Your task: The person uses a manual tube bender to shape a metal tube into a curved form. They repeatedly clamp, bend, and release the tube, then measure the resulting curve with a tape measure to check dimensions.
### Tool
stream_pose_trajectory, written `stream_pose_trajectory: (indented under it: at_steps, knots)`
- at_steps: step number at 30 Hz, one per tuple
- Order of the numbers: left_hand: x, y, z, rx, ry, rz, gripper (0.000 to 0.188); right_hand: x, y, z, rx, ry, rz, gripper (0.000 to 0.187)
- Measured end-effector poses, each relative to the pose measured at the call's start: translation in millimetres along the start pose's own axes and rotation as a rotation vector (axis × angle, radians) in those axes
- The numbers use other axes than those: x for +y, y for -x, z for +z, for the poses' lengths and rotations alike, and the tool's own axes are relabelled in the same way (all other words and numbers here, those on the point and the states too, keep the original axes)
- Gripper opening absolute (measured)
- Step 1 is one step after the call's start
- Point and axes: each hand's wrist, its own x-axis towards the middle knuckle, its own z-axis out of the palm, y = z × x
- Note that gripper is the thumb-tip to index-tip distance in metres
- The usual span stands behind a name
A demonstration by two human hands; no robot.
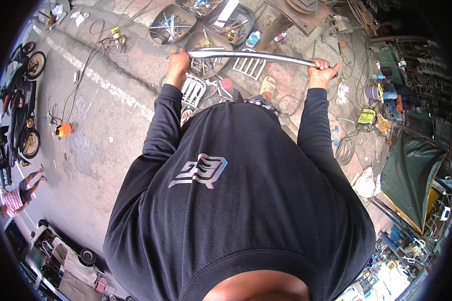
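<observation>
A long, shiny metal tube (256, 54) spans the space in front of me, slightly bent along its length. My left hand (179, 63) is closed around its left end. At the other end, the fingers of my right hand (322, 72) are wrapped around the tube. A second, shorter shiny piece (207, 48) shows beside the tube near my left hand; whether I hold it too, I cannot tell. Below the tube on the ground are a white barred metal rack (249, 65) and another such rack (193, 91), with a red disc (226, 83) between them.
Several dark bins of metal parts and tools, such as the left bin (152, 36), stand ahead. A plastic bottle (253, 38) stands near a rusty metal table (306, 12). Cables (345, 150) lie at right. Motorcycles (25, 118) and a walking person (22, 194) are at left.
</observation>
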Motion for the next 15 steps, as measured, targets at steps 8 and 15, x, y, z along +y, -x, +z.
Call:
stream_pose_trajectory:
  at_steps: [8,15]
  knots:
    - [-2,-12,2,0.009,-0.017,-0.032,0.042,-1,-8,-4,-0.013,-0.015,-0.03,0.067]
    - [3,16,-7,-0.223,0.004,0.204,0.03,-11,52,23,-0.598,-0.094,0.117,0.053]
